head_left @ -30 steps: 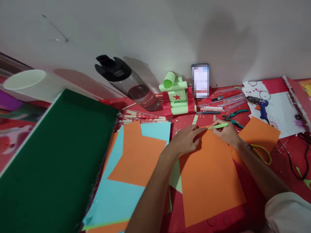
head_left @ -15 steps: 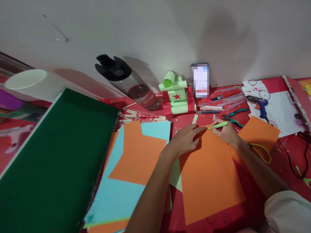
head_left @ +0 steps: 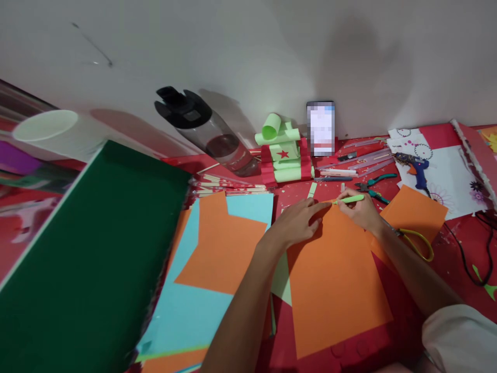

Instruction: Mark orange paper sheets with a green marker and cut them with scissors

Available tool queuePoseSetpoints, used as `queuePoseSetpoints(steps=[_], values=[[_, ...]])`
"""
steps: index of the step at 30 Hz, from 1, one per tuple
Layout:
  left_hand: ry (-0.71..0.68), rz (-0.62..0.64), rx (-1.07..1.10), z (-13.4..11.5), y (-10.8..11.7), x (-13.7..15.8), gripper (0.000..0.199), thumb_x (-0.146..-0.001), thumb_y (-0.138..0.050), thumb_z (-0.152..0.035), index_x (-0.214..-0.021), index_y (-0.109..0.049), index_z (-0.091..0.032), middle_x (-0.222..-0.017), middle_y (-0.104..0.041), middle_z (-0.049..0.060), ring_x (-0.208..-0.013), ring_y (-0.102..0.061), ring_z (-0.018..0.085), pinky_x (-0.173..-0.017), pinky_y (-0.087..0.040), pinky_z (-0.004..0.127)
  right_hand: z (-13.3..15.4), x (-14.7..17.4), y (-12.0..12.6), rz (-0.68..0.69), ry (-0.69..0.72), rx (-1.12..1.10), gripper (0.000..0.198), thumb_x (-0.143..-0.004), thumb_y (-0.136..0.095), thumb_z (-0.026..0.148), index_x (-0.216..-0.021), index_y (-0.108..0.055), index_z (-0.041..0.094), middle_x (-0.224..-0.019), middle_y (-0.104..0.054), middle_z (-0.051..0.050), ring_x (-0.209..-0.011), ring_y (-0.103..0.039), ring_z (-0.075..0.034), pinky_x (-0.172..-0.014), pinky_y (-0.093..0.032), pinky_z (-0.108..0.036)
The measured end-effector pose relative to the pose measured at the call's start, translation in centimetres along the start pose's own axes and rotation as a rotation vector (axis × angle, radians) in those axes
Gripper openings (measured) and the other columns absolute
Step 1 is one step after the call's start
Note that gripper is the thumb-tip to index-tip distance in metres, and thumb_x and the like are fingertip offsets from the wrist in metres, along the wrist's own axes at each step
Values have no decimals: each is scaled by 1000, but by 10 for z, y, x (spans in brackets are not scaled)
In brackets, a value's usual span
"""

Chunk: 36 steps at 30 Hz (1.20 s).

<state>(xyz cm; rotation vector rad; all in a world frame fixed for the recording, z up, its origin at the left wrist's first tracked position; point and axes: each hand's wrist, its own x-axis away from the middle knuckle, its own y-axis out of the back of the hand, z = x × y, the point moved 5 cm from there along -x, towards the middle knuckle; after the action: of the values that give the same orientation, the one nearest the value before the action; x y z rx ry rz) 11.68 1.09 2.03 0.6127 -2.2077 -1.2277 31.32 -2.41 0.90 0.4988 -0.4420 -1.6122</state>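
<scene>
A large orange paper sheet (head_left: pixel 337 290) lies in front of me on the red table. My left hand (head_left: pixel 297 223) presses on its upper left part, with the index finger stretched toward the top edge and the other fingers partly bent. Close to that fingertip, my right hand (head_left: pixel 359 210) grips a light green pen (head_left: pixel 351 199) in a writing hold, its tip at the paper's top edge. A small light green paper strip (head_left: pixel 311 189) lies just beyond my left hand. Yellow-handled scissors (head_left: pixel 417 243) rest beside my right forearm, partly hidden, over smaller orange sheets (head_left: pixel 417 207).
Blue paper (head_left: pixel 194 316) and cut orange paper (head_left: pixel 225 248) lie left, beside a dark green board (head_left: pixel 97 259). Behind stand a bottle (head_left: pixel 217 140), green paper rolls (head_left: pixel 285 150) and a phone (head_left: pixel 321 129). Pliers (head_left: pixel 376 186) and a glue gun (head_left: pixel 417 168) lie right.
The view has shifted very slightly. Both hands stay in nearly the same place on the orange sheet, with the pen still at its top edge.
</scene>
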Motion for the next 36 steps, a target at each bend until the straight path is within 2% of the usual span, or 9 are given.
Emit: queuePoseSetpoints(steps=[6,19,28,31,36], values=[[1,10,-2,-1,1,0,64,-95,-51,-24,-159,-52,-29,-124,-65,11,-112,-65,30,-91,-55,43,-4,1,-2,48,-14,9,12,-84,-66,33,-77,-64,24,-66,-67,1,-60,-60,-16,-59,-42,-27],[-2,2,7,1,-1,-1,64,-95,-50,-24,-159,-52,-31,-124,-65,10,-115,-65,30,-89,-54,40,-4,0,0,43,-28,-8,13,-84,-64,35,-77,-64,24,-68,-68,1,-60,-59,-16,-58,-40,-28],[-1,14,9,-1,0,-1,64,-95,-49,-22,-158,-53,-27,-127,-65,11,-118,-64,31,-92,-55,41,0,0,0,47,-21,-13,13,-83,-64,34,-76,-65,23,-68,-68,1,-60,-58,-16,-60,-41,-29],[0,16,17,-1,0,-1,63,-95,-49,-23,-158,-53,-28,-127,-65,11,-119,-64,30,-91,-54,41,-2,0,0,68,-15,-38,13,-83,-66,32,-74,-64,22,-65,-64,1,-59,-57,-15,-59,-40,-28],[1,12,16,-1,1,-1,62,-96,-48,-25,-158,-53,-28,-125,-64,11,-115,-65,31,-88,-54,41,-9,-1,2,11,-35,-160,16,-89,-66,37,-82,-67,22,-69,-63,1,-60,-56,-15,-57,-42,-27]])
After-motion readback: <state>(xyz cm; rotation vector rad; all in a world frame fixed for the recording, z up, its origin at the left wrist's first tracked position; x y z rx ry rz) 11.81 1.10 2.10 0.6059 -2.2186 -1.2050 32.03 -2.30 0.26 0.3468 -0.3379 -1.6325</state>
